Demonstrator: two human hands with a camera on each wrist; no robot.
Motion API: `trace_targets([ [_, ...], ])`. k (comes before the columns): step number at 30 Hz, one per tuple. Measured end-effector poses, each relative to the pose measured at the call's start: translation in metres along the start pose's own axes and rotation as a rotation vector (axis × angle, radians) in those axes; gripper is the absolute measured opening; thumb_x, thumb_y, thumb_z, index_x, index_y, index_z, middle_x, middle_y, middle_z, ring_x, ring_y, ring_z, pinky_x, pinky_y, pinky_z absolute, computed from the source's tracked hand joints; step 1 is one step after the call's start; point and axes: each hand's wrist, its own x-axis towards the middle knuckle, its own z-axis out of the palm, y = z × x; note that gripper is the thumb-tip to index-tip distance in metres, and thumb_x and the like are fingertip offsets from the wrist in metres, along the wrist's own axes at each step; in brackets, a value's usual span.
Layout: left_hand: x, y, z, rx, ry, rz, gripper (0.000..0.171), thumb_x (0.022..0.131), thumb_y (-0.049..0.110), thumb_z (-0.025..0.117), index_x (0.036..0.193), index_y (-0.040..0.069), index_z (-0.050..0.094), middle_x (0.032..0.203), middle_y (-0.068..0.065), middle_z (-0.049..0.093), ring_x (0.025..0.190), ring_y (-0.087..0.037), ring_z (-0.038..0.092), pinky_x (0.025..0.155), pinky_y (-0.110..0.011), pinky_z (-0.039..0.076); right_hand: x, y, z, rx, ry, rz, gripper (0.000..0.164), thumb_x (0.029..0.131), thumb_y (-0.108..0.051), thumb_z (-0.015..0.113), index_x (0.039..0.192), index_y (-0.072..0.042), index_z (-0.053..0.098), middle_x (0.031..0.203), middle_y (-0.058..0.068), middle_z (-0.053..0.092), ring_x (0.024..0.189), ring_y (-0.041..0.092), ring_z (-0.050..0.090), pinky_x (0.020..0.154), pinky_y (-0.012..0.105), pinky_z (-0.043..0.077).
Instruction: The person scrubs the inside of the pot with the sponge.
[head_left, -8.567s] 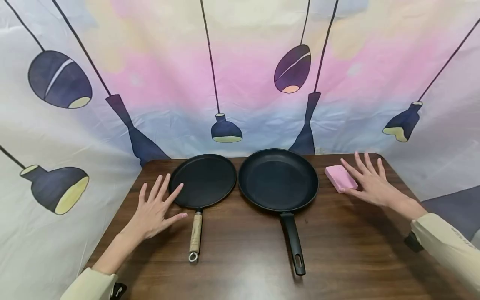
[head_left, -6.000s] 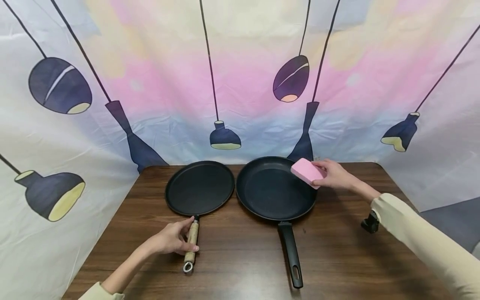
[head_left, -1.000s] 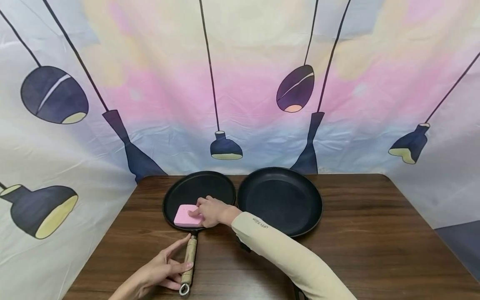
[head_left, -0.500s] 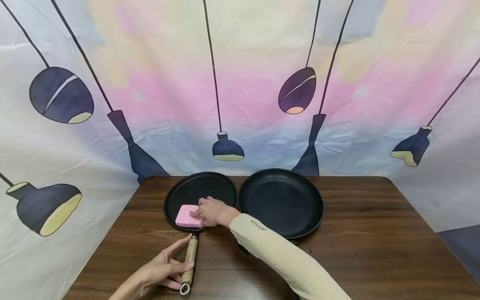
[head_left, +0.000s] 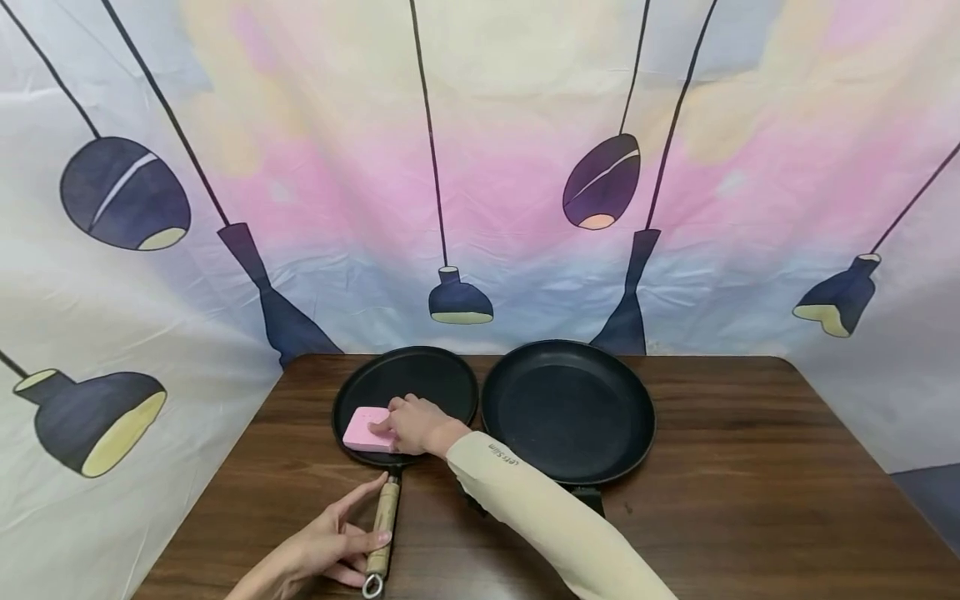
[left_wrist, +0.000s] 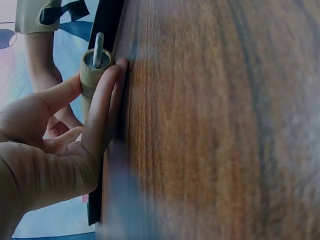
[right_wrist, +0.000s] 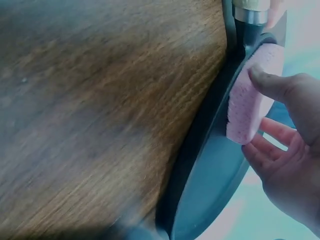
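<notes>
In the head view, my left hand [head_left: 333, 537] grips the wooden handle [head_left: 386, 512] of a flat black griddle pan [head_left: 420, 375]. The left wrist view shows my left hand [left_wrist: 60, 172] with thumb and fingers on either side of that handle [left_wrist: 88, 82], near its metal ring. My right hand [head_left: 422, 425] holds a pink sponge [head_left: 360, 429] against the pan's near-left surface. Seen from the right wrist, the thumb of my right hand [right_wrist: 295, 155] presses one edge of the sponge [right_wrist: 245, 105], fingers at its other side. The sponge lies inside the pan's rim [right_wrist: 167, 212].
A deeper black frying pan [head_left: 566, 408] stands just right of the griddle pan. Its handle [head_left: 590, 500] is mostly hidden under my right sleeve [head_left: 551, 512]. Both pans are on a brown wooden table [head_left: 750, 467], with a printed lamp-pattern cloth [head_left: 510, 167] behind it.
Earlier, both hands were spread and the sponge lay at the table's right. My left hand took the handle; my right carried the sponge onto the griddle pan. Lately the sponge slid slightly left.
</notes>
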Motion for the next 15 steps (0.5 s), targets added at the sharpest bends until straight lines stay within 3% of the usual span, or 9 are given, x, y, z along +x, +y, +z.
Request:
trace_targets([
  [8,0.005,-0.001,-0.001,0.002,-0.031,0.023,0.096,0.1,0.024,0.069,0.163,0.008,-0.001,0.073,0.001,0.066,0.064,-0.008,0.066,0.058,-0.025,0.06,0.017,-0.002,0.002,-0.122,0.031,0.022,0.05,0.105,-0.033,0.058,0.152,-0.045,0.044,0.147,-0.004,0.055,0.128,0.014,0.054,0.11,0.024,0.046],
  [14,0.005,-0.011,-0.004,-0.05,-0.092,0.096,0.089,0.103,0.018,0.064,0.159,0.005,-0.004,0.071,0.004,0.067,0.063,-0.005,0.063,0.058,-0.019,0.054,0.029,-0.006,0.001,-0.1,0.02,0.047,0.053,0.106,-0.031,0.057,0.154,-0.045,0.04,0.149,-0.005,0.053,0.133,0.013,0.052,0.112,0.024,0.046],
  [15,0.005,-0.014,-0.004,-0.069,-0.106,0.109,0.085,0.103,0.017,0.064,0.161,0.007,0.002,0.072,0.004,0.068,0.064,-0.004,0.064,0.059,-0.019,0.054,0.031,-0.006,0.001,-0.101,0.024,0.051,0.053,0.106,-0.031,0.058,0.154,-0.045,0.04,0.149,-0.005,0.053,0.133,0.012,0.052,0.111,0.024,0.046],
])
